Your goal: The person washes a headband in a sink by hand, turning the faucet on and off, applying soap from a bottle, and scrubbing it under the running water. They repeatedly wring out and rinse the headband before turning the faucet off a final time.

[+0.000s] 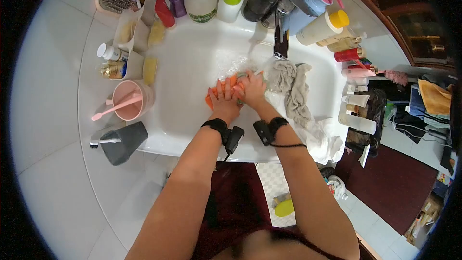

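In the white washbasin (pixel 183 67), a wet orange cloth (pixel 210 100) lies bunched under both hands. My left hand (pixel 225 101) presses on it from above, its fingers spread. Beside it, my right hand (pixel 253 89) curls its fingers around the cloth's right part; the fingertips are partly hidden. Suds and water (pixel 238 65) show just beyond the hands. To the right rest crumpled grey cloths (pixel 299 94), and a white cloth (pixel 320 139) lies in the near right corner. Each wrist wears a black strap with a small device.
The faucet (pixel 281 33) reaches over the basin's far side. Bottles line the back rim, including a green-topped pump bottle (pixel 230 5). On the left stand a pink cup (pixel 132 98) with a toothbrush and a grey cup (pixel 127 142). Several tubes, including a white one (pixel 357 123), line the right edge.
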Available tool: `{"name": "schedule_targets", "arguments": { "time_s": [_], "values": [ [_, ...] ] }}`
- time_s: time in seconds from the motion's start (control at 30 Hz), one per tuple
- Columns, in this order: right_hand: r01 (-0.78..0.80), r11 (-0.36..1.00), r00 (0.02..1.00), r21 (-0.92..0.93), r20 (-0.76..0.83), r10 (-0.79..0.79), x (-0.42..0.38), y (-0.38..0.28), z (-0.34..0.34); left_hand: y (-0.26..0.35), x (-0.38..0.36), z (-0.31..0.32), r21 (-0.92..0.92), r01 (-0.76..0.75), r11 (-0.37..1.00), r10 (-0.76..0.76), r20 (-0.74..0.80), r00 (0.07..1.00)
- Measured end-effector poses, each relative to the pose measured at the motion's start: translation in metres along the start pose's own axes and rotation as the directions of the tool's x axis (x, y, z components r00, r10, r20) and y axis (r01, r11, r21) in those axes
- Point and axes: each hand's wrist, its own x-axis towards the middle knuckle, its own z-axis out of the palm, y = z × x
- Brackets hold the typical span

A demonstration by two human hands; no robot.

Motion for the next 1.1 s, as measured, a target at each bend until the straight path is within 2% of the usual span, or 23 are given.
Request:
{"name": "schedule_targets", "arguments": {
  "time_s": [0.03,0.1,0.17,0.23,0.33,0.37,0.4,0.43,0.53,0.57,0.67,0.73,0.83,0.87,0.93,0.97,1.03,1.07,1.1],
  "values": [
    [-0.031,0.997,0.998,-0.07,0.05,0.034,0.013,0.008,0.002,0.0,0.001,0.003,-0.021,-0.026,0.999,0.026,-0.04,0.999],
    [-0.184,0.962,0.978,0.202,0.134,0.159,0.039,0.027,0.011,-0.003,0.002,0.008,-0.04,-0.066,0.997,0.062,-0.106,0.992],
    [-0.262,0.853,0.965,0.451,0.126,0.23,0.042,0.039,0.011,-0.003,0.001,0.01,-0.05,-0.092,0.995,0.083,-0.159,0.984],
    [-0.224,0.711,0.956,0.667,0.008,0.294,0.038,0.046,0.005,-0.001,0.0,0.003,-0.046,-0.059,0.997,0.055,-0.085,0.995],
    [-0.08,0.37,0.833,0.926,-0.141,0.534,0.018,0.046,0.009,0.001,0.001,0.002,-0.056,-0.036,0.998,0.033,-0.052,0.998],
    [-0.056,0.625,0.921,0.779,-0.201,0.333,0.005,0.044,0.007,0.001,0.002,0.002,-0.058,-0.034,0.998,0.031,-0.055,0.998],
    [0.023,0.821,0.975,0.57,-0.196,0.109,-0.01,0.036,-0.003,0.001,0.003,0.003,-0.042,-0.026,0.999,0.024,-0.041,0.999],
    [0.146,0.934,0.986,0.326,-0.121,-0.112,-0.023,0.028,-0.011,0.001,0.004,0.003,-0.029,-0.015,0.999,0.014,-0.027,1.0],
    [0.121,0.991,0.993,0.052,-0.017,-0.12,-0.045,-0.008,-0.017,0.001,0.005,0.002,0.009,-0.008,1.0,0.007,0.028,1.0],
    [0.1,0.995,0.995,0.025,-0.019,-0.1,-0.039,-0.004,-0.012,0.0,0.006,0.001,0.025,-0.008,1.0,0.007,0.046,0.999],
    [0.057,0.998,0.998,-0.021,-0.034,-0.058,-0.004,0.014,0.003,-0.002,0.0,0.0,-0.082,-0.069,0.994,0.065,-0.059,0.996],
    [0.036,0.999,0.998,-0.023,-0.053,-0.038,0.012,0.018,0.001,-0.002,0.001,0.005,-0.078,-0.076,0.994,0.069,-0.088,0.994],
    [-0.149,0.988,0.971,0.038,0.192,0.139,0.032,0.015,-0.016,-0.002,0.006,0.017,-0.056,-0.093,0.994,0.082,-0.174,0.981],
    [-0.088,0.993,0.99,0.079,0.113,0.079,0.028,0.017,-0.014,-0.003,0.006,0.021,-0.045,-0.102,0.994,0.09,-0.207,0.974],
    [0.048,0.99,0.997,0.133,-0.059,-0.041,0.021,0.027,-0.008,0.0,0.007,0.008,-0.004,-0.061,0.998,0.06,-0.056,0.997],
    [0.058,0.954,0.993,0.296,-0.115,-0.025,0.013,0.036,-0.008,0.002,0.005,0.003,0.017,-0.044,0.999,0.044,0.023,0.999],
    [0.11,0.803,0.974,0.585,-0.223,0.03,-0.002,0.044,-0.037,0.003,0.005,0.001,0.01,-0.038,0.999,0.038,0.02,0.999],
    [0.018,0.946,0.976,0.325,-0.209,0.053,-0.008,0.048,-0.056,0.003,0.006,0.001,0.003,-0.029,1.0,0.029,0.018,0.999],
    [-0.075,0.997,0.977,0.036,-0.198,0.081,-0.013,0.044,-0.089,0.004,0.005,0.0,0.0,-0.024,1.0,0.024,0.03,0.999]
  ]
}}
